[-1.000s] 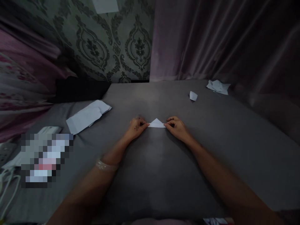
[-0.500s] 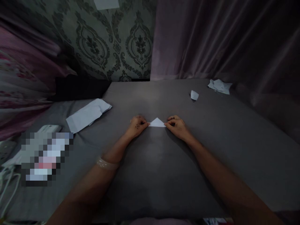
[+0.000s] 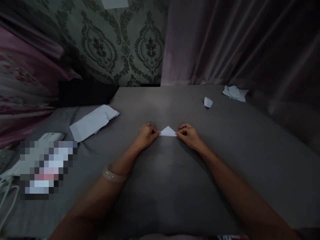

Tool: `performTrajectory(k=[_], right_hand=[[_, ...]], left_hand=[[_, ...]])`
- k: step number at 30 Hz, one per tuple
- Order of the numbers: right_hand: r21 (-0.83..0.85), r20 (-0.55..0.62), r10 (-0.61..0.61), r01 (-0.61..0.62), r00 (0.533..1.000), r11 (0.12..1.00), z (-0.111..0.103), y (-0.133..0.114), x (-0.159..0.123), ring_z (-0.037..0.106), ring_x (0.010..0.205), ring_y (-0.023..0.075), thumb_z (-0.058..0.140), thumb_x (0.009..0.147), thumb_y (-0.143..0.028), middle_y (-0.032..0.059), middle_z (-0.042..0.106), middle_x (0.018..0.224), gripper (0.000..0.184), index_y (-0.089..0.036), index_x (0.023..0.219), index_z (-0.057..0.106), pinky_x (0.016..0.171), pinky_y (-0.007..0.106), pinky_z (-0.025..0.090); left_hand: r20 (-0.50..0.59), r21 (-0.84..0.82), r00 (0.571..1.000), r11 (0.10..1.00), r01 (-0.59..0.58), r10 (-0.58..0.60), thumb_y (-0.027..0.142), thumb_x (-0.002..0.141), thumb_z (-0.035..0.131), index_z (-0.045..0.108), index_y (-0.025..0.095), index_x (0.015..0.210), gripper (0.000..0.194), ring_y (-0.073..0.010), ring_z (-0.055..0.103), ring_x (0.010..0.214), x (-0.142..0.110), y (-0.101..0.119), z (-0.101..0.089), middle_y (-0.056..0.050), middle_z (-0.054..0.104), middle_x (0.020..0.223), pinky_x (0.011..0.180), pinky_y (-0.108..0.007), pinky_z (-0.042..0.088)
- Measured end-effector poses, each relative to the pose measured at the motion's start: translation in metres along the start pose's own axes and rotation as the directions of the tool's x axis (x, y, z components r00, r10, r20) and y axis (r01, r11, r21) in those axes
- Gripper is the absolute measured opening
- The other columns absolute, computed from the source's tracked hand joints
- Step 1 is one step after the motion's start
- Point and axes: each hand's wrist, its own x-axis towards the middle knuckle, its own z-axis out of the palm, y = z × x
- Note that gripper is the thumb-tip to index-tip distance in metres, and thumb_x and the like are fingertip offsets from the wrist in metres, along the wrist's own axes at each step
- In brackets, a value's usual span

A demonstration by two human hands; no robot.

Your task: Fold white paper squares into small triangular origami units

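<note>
A small piece of folded white paper [image 3: 168,131], triangular with its peak pointing away from me, is held low over the grey sheet in the middle of the view. My left hand [image 3: 148,134] pinches its left corner between thumb and fingers. At the opposite corner my right hand [image 3: 189,135] grips it the same way. Both hands rest close to the sheet, and the fingertips hide the paper's two ends. A pale bangle [image 3: 114,175] circles my left forearm.
Stacked white paper sheets [image 3: 92,122] lie to the left, beyond a blurred-out object [image 3: 50,168] and white cables [image 3: 10,196]. A small folded paper [image 3: 208,102] and crumpled paper [image 3: 235,93] lie far right. A black cloth [image 3: 86,95] lies at the back left, below the patterned wall.
Both hands keep their pinch on the folded paper, which has hardly moved. The whole view has shifted very slightly.
</note>
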Motion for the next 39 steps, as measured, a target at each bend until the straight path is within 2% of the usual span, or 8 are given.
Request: performTrajectory(k=[7,11,17,21,25,29,34,39], right_hand=[[-0.015,0.01,0.027,-0.027,1.0,1.0,-0.002,-0.001,0.002,0.057,0.08,0.0147,0.065,0.076,-0.026,0.0064,0.059,0.101,0.018,-0.018,0.059,0.066,0.073,0.03,0.046],[-0.007,0.016,0.046,-0.046,0.999,0.999,-0.004,-0.001,0.004,0.057,0.082,0.015,0.068,0.074,-0.026,0.0064,0.059,0.101,0.017,-0.018,0.059,0.066,0.074,0.03,0.045],[0.0,0.021,0.007,-0.007,1.0,1.0,-0.008,0.008,0.004,0.057,0.083,0.0146,0.069,0.075,-0.026,0.0059,0.058,0.098,0.016,-0.017,0.062,0.064,0.073,0.028,0.045],[-0.029,0.012,-0.022,0.023,1.0,0.999,-0.011,0.005,0.003,0.055,0.07,0.0123,0.066,0.075,-0.021,0.0025,0.058,0.087,0.004,-0.017,0.077,0.066,0.068,0.027,0.045],[-0.067,-0.013,-0.11,0.108,0.994,0.992,-0.001,-0.015,0.0,0.057,0.082,0.0149,0.056,0.08,-0.011,0.0034,0.061,0.09,0.019,-0.019,0.093,0.066,0.078,0.029,0.045],[-0.146,0.065,-0.296,0.303,0.953,0.942,0.021,-0.036,-0.013,0.058,0.093,0.0174,0.038,0.09,-0.007,0.0063,0.063,0.095,0.032,-0.02,0.1,0.065,0.087,0.032,0.045],[-0.283,0.055,-0.308,0.311,0.95,0.907,0.03,-0.045,-0.031,0.055,0.101,0.0219,0.034,0.092,-0.009,0.0105,0.061,0.105,0.036,-0.019,0.111,0.063,0.09,0.037,0.045],[-0.443,0.103,-0.315,0.327,0.943,0.835,0.032,-0.058,-0.04,0.053,0.098,0.0249,0.037,0.095,-0.018,0.0134,0.059,0.109,0.038,-0.018,0.125,0.059,0.088,0.039,0.046]], left_hand=[[0.038,0.052,0.999,0.999,0.014,-0.016,0.029,0.084,0.061,0.063,0.016,0.072,0.017,-0.0205,0.055,0.088,-0.001,0.003,-0.002,-0.007,0.062,0.088,0.083,-0.035,0.043],[0.0,0.132,1.0,0.991,0.001,-0.001,0.03,0.088,0.056,0.061,0.017,0.093,0.015,-0.0228,0.052,0.093,-0.006,0.009,-0.001,-0.007,0.061,0.096,0.085,-0.038,0.039],[0.094,0.239,0.975,0.947,-0.216,0.199,0.017,0.093,0.039,0.062,0.026,0.113,0.032,-0.0232,0.047,0.097,-0.009,0.017,0.001,-0.007,0.06,0.11,0.083,-0.037,0.031],[0.16,0.244,0.944,0.915,-0.322,0.289,0.014,0.092,0.039,0.066,0.03,0.114,0.038,-0.0216,0.049,0.094,-0.009,0.015,0.001,-0.006,0.061,0.106,0.082,-0.037,0.028],[0.155,0.245,0.936,0.905,-0.348,0.317,0.013,0.092,0.039,0.068,0.03,0.112,0.039,-0.0201,0.05,0.094,-0.009,0.013,0.003,-0.005,0.061,0.104,0.083,-0.036,0.027],[0.16,0.248,0.947,0.918,-0.311,0.277,0.015,0.093,0.04,0.068,0.031,0.112,0.038,-0.0201,0.05,0.094,-0.009,0.015,0.002,-0.005,0.061,0.103,0.082,-0.036,0.028],[0.082,0.156,0.992,0.981,-0.112,0.1,0.025,0.094,0.044,0.069,0.031,0.11,0.03,-0.023,0.05,0.101,-0.01,0.007,-0.003,-0.006,0.06,0.104,0.087,-0.039,0.03],[0.034,0.089,0.999,0.996,0.026,-0.029,0.034,0.091,0.051,0.071,0.032,0.105,0.024,-0.025,0.05,0.104,-0.007,-0.004,-0.003,-0.005,0.059,0.1,0.093,-0.045,0.031]])
